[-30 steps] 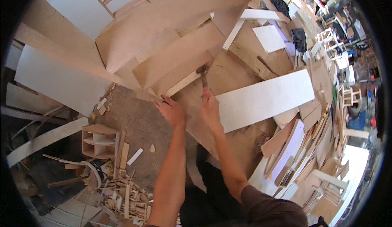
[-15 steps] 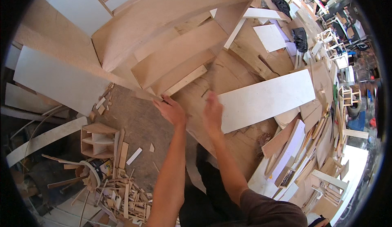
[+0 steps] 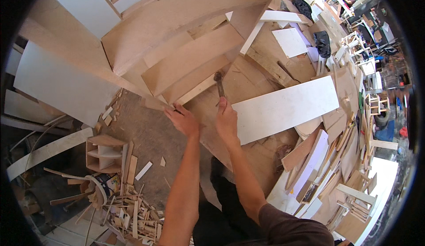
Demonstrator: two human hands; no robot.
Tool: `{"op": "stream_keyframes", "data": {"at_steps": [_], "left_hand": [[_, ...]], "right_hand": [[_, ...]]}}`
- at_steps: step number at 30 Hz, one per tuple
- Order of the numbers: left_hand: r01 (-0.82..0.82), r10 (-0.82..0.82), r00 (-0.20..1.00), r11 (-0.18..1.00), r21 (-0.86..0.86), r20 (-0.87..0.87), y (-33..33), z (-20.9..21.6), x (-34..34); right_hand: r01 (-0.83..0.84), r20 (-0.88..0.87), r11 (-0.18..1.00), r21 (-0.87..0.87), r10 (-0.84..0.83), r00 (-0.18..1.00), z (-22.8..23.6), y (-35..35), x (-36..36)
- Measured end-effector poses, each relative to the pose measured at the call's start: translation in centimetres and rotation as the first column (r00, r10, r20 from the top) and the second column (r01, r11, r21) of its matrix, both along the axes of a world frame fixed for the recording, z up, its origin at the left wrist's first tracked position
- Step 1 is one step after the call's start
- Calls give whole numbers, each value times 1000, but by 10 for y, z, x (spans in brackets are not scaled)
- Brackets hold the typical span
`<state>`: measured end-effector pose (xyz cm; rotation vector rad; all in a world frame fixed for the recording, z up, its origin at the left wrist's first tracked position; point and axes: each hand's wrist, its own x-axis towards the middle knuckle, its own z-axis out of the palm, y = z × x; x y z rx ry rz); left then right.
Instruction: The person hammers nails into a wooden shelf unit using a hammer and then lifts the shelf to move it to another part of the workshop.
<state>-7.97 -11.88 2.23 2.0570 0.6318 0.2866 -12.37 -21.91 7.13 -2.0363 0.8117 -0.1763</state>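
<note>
Beside the brown curved-board wooden carcass (image 3: 190, 22), the right hand (image 3: 227, 118) is gripping a dark-headed hammer (image 3: 220, 86), its head sitting by the upper-right end of a straight pale wooden strip (image 3: 195, 93) running up-right from the left hand (image 3: 185, 122), pinch unclear.

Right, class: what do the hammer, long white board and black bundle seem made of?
Hammer: head probably dull metal, from its dark, compact shape; handle unclear.
Long white board: likely wood, painted or laminated, given its flat white face.
Black bundle: perhaps plastic, from the creased sheen.
</note>
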Motion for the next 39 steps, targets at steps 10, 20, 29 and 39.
{"op": "stream_keyframes", "data": {"at_steps": [10,20,29,39], "left_hand": [[-24,22,996,1000,20,88,1,1,1],[3,-2,1000,1000,-14,24,0,11,3],[27,-27,1000,997,-67,-7,-2,14,-3],[135,-128,990,974,-182,54,9,27,-11]], "right_hand": [[129,344,869,478,-320,883,36,16,-35],[73,87,983,168,-89,992,-16,10,1],[204,27,841,501,-251,968,17,19,-96],[314,102,828,466,-402,910,43,32,-183]]}}
